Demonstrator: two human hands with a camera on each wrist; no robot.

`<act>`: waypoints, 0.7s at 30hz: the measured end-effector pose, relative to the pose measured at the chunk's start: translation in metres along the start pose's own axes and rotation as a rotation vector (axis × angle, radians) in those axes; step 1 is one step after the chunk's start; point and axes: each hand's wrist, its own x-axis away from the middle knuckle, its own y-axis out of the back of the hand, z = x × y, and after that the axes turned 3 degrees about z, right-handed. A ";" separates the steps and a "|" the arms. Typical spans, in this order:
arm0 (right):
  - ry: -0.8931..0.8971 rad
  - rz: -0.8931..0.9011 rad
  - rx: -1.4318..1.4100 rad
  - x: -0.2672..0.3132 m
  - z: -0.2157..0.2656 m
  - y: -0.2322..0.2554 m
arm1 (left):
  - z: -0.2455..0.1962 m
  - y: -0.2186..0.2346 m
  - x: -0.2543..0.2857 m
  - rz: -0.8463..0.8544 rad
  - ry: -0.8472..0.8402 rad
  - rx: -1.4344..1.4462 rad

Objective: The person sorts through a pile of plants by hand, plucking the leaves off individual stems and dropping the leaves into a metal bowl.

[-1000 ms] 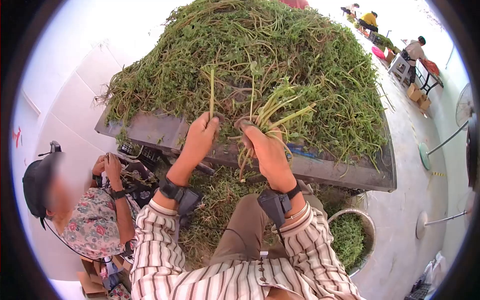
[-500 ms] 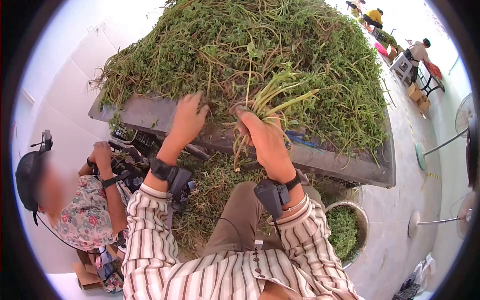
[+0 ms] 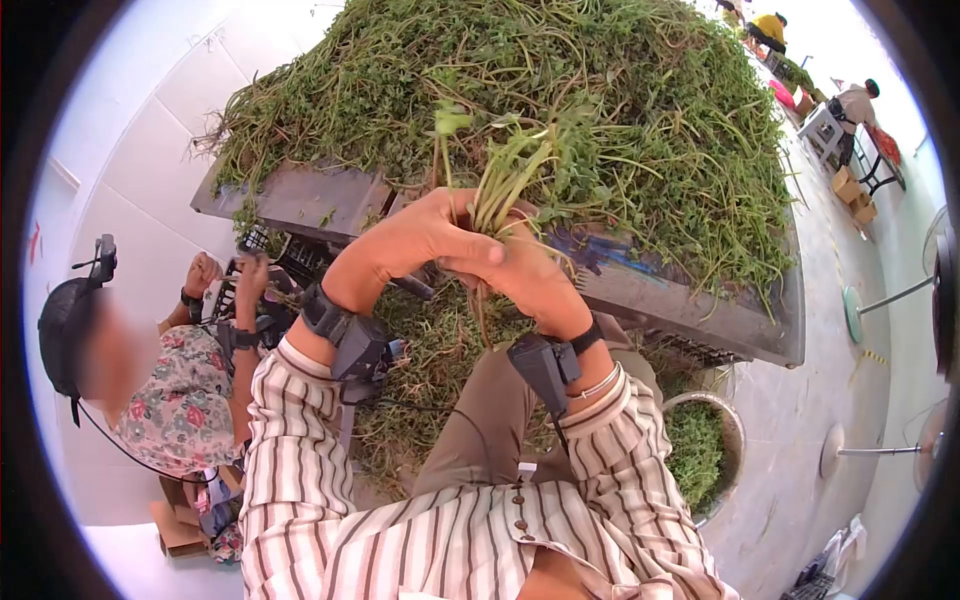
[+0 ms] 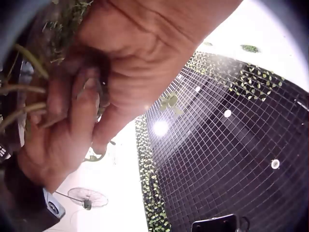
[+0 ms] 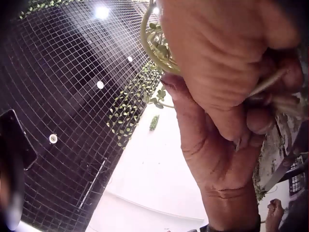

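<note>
In the head view a bunch of green stems stands upright between the two hands, its leaves up and a few stem ends hanging below. My right hand grips the bunch with curled fingers. My left hand lies against the right one, curled round the bunch's left side and lower stems. Both wrist views show the fingers of the two hands overlapping, the left hand over the right hand; the fingertips are partly hidden.
A large heap of greens covers the table. Below stands a round tub of greens, with more greens on the floor. A seated person works at the left; fans stand at the right.
My left hand, first holding a single stem, went to the heap and has come right to meet the right hand at the bunch. The bunch is now more upright.
</note>
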 end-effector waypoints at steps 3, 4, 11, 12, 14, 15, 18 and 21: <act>0.016 -0.074 0.026 0.003 0.006 0.000 | 0.005 -0.006 -0.003 0.002 -0.103 -0.065; -0.116 0.026 0.020 -0.002 0.004 0.004 | 0.004 -0.010 -0.004 -0.038 -0.099 -0.032; 0.239 -0.113 0.382 -0.010 -0.010 -0.003 | 0.008 -0.004 0.001 -0.145 -0.233 -0.022; 0.243 -0.112 0.380 -0.010 -0.003 -0.003 | 0.006 -0.001 0.004 -0.148 -0.233 -0.027; -0.052 0.013 0.017 -0.007 0.018 0.000 | 0.000 0.005 0.012 -0.278 -0.319 0.011; -0.053 -0.052 -0.012 -0.007 0.021 -0.001 | -0.002 0.010 0.017 -0.308 -0.334 -0.001; -0.036 -0.101 -0.059 -0.008 0.027 0.003 | -0.007 0.020 0.031 -0.336 -0.326 0.126; 0.047 -0.223 -0.109 -0.008 0.031 0.007 | -0.003 0.026 0.041 -0.414 -0.338 0.154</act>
